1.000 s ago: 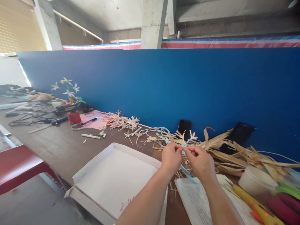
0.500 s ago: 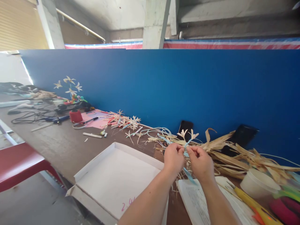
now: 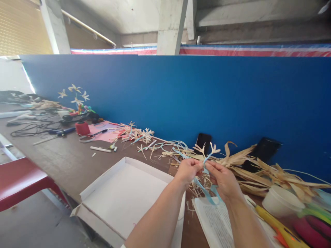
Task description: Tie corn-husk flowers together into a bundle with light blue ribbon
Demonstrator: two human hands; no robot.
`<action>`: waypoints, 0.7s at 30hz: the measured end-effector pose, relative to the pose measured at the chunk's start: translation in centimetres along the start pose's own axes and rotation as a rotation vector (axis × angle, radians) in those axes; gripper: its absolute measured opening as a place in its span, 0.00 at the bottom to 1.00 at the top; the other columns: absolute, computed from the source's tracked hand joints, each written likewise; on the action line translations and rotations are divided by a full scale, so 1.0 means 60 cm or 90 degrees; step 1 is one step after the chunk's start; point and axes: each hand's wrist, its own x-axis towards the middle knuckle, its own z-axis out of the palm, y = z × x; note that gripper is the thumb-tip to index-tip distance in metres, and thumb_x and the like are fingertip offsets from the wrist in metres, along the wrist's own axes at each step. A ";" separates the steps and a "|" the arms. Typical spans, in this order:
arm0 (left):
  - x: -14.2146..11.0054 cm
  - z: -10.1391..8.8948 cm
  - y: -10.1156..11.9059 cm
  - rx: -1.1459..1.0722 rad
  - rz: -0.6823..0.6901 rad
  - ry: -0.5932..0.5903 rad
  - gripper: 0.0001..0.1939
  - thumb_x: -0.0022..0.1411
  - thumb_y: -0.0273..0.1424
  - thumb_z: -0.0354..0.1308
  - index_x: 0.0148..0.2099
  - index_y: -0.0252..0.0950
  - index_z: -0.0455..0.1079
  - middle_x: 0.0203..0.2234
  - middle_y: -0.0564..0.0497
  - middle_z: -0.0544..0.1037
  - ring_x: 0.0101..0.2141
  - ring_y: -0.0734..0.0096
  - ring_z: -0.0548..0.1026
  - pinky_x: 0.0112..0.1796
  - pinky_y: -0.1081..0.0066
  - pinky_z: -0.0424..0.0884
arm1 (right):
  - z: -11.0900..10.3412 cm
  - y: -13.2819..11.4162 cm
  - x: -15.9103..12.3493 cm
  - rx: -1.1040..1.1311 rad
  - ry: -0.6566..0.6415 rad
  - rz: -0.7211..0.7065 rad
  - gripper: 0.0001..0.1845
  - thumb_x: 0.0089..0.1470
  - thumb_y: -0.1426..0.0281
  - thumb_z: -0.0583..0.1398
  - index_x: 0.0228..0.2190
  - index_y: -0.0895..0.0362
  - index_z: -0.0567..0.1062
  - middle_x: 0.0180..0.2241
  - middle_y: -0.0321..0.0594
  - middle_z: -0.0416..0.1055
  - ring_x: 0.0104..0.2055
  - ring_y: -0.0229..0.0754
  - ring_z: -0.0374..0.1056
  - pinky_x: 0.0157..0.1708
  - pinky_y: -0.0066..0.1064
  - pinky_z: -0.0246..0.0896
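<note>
Pinching the blue stem of a pale flower (image 3: 214, 149) between their fingertips, the left hand (image 3: 190, 169) and right hand (image 3: 225, 179) are holding it to the right of the shallow white box (image 3: 124, 187). The fingers are hiding the gripped spot — whether the second bloom (image 3: 200, 148) is joined there, I cannot tell. A blue strip (image 3: 203, 187) is looping below them, partly disappearing behind the right hand. The left forearm is covering some of the box's right side. Farther right of the box, printed sheets (image 3: 216, 218) and a yellow tool (image 3: 284, 228) are running out of view, while dry husks (image 3: 258, 179) are partly covering a dark slab (image 3: 266, 150) — its identity is remaining unclear.
</note>
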 end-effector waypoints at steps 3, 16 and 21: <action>-0.005 -0.002 0.005 -0.026 -0.027 -0.027 0.20 0.37 0.40 0.69 0.26 0.29 0.68 0.18 0.54 0.68 0.21 0.81 0.65 0.30 0.73 0.65 | -0.005 -0.004 -0.002 0.096 -0.034 0.079 0.18 0.35 0.64 0.68 0.31 0.58 0.78 0.22 0.38 0.72 0.22 0.39 0.65 0.20 0.28 0.58; -0.007 0.000 0.001 -0.026 -0.067 -0.039 0.20 0.42 0.43 0.66 0.28 0.31 0.68 0.22 0.53 0.69 0.24 0.79 0.68 0.34 0.69 0.69 | -0.006 -0.005 0.001 0.053 -0.003 0.055 0.18 0.36 0.61 0.66 0.30 0.59 0.77 0.10 0.27 0.56 0.13 0.33 0.51 0.14 0.27 0.46; -0.008 0.004 0.001 0.039 -0.041 0.011 0.19 0.37 0.38 0.69 0.26 0.31 0.67 0.20 0.55 0.68 0.23 0.79 0.67 0.31 0.72 0.68 | -0.012 0.004 0.005 -0.130 0.027 -0.019 0.20 0.41 0.57 0.62 0.32 0.59 0.79 0.11 0.32 0.62 0.17 0.40 0.61 0.19 0.30 0.55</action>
